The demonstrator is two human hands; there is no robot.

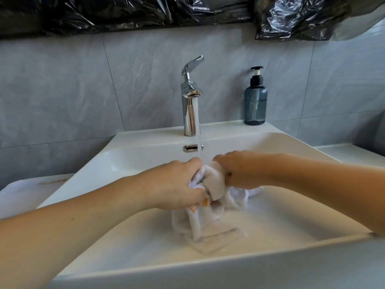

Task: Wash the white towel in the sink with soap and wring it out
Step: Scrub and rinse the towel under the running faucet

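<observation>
A wet white towel with an orange mark is bunched up over the middle of the white sink. My left hand grips the bunch from the left and my right hand grips it from the right, knuckles close together. Its lower part hangs down and lies on the basin floor. Water runs from the chrome tap in a stream onto the towel between my hands. A blue soap pump bottle stands on the sink's back ledge, right of the tap.
Grey tiles cover the wall behind the sink. Black plastic sheeting hangs along the top. A white box sits left of the basin. A white counter edge shows at the right.
</observation>
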